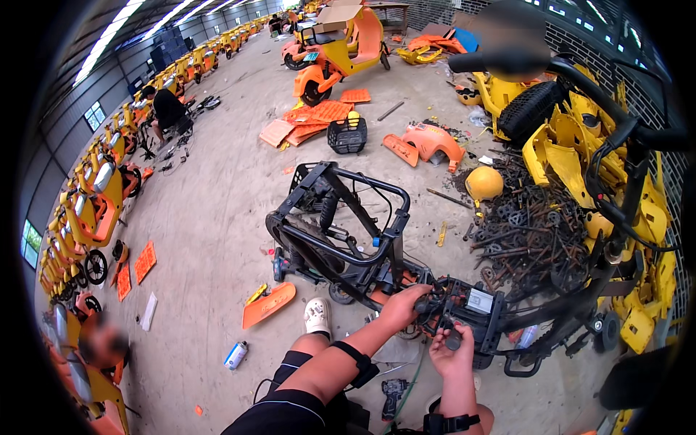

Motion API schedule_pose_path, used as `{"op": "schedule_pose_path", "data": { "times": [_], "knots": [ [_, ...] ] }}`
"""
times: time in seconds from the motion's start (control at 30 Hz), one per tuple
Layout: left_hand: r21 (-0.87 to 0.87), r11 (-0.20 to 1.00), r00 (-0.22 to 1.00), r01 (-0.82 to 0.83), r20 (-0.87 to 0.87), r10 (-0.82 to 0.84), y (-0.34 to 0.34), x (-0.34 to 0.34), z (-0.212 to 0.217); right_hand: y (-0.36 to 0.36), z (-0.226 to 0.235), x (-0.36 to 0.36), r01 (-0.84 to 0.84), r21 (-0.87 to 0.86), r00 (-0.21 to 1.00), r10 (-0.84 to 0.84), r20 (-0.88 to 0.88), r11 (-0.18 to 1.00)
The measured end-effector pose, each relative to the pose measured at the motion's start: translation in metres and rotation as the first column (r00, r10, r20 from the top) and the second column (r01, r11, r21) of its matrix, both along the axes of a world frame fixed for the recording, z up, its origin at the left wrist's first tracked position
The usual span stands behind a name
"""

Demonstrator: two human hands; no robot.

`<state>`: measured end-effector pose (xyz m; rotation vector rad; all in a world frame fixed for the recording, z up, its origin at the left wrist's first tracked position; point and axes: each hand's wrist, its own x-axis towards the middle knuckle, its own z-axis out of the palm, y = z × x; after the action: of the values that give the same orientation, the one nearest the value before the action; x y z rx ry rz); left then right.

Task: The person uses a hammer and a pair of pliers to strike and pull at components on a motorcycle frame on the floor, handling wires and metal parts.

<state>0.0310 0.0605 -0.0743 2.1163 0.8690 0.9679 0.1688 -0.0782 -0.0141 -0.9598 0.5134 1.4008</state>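
Stripped black scooter frame (496, 319), standing upright, handlebar (596, 93) right, midsection (457, 290) uncovered.

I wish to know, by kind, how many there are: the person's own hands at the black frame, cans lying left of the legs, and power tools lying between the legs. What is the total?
Own hands: 2 (left hand, right hand)
Can: 1
Power tool: 1
Total: 4

rounded yellow shell (484, 183) beside dark scrap heap (536, 235) | black basket (347, 136) near orange panels (319, 114)
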Motion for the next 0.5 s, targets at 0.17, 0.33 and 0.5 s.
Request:
{"op": "schedule_pose_path", "data": {
  "times": [0.17, 0.33, 0.5],
  "knots": [
    [0.046, 0.997, 0.997, 0.070, -0.033, -0.068, -0.009, 0.003, 0.002, 0.001, 0.002, 0.007, -0.008, 0.023, 1.000, 0.007, 0.012, 1.000],
    [0.068, 0.997, 0.998, 0.033, -0.057, -0.029, -0.022, 0.002, 0.044, -0.003, -0.012, 0.022, -0.004, 0.025, 1.000, 0.005, -0.010, 1.000],
    [-0.028, 0.993, 0.993, -0.116, 0.011, 0.117, -0.031, -0.011, 0.104, -0.007, -0.009, 0.029, -0.005, 0.059, 1.000, 0.004, 0.017, 0.998]
  ]
}}
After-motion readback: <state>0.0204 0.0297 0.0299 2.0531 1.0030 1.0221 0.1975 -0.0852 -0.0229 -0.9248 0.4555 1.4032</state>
